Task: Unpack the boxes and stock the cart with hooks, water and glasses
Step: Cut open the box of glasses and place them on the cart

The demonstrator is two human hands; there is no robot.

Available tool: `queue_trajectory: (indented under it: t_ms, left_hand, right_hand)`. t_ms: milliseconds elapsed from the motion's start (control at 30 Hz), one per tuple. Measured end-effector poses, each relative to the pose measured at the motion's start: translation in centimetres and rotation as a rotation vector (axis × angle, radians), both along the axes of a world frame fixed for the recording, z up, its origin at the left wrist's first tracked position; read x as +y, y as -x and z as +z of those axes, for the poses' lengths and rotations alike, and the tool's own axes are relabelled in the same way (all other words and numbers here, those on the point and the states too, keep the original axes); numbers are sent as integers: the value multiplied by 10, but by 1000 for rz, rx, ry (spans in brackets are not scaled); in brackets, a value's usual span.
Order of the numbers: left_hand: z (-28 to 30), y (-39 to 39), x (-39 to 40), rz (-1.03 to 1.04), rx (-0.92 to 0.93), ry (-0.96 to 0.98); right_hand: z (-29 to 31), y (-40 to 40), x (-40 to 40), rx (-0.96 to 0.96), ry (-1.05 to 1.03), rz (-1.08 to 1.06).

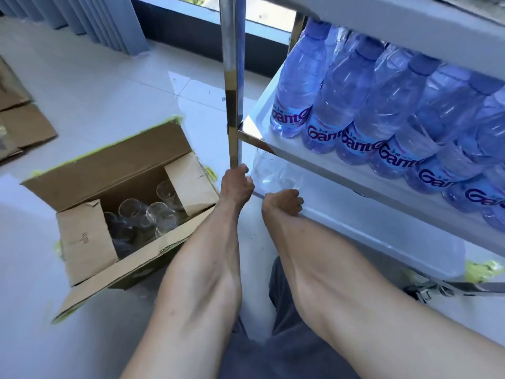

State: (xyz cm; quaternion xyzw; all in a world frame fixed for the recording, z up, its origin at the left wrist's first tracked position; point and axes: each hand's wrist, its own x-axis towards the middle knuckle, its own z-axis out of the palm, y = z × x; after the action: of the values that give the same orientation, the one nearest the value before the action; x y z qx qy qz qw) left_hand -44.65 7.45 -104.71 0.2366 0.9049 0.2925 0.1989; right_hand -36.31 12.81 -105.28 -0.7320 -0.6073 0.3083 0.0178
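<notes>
I sit on the floor at the cart. My left hand [237, 184] has its fingers curled against the lower side of a clear glass [263, 166] on the cart's white bottom shelf [382, 231]. My right hand [284, 202] curls at the base of a second clear glass [290, 178] beside the first. Both glasses stand upright near the shelf's left corner. An open cardboard box [114, 165] to my left holds several more glasses [153, 212]. Water bottles [352, 105] with blue labels fill the middle shelf in rows.
The cart's metal post [232, 77] rises just behind my left hand. Flattened cardboard [19, 127] lies at the far left on the white tiled floor. A window and grey curtain run along the back. A cart wheel brake [426, 291] sits at lower right.
</notes>
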Motion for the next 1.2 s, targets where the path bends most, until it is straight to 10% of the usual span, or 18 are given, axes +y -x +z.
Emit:
queue_trajectory:
  t_ms: [333,567,800,1200]
  left_hand:
    - [35,29,-72,220,277,84]
    - [-2,63,-147,337,14,433]
    - [-56,113,-173,263,-125,668]
    - [-88,168,-167,84,-422,686]
  right_hand:
    - [26,31,-54,243,-230,548]
    - [37,96,-109,359,-359,1037]
    - [-10,164,-137,-106,-435,1647]
    - [-59,201,-116,-403,-204,1668]
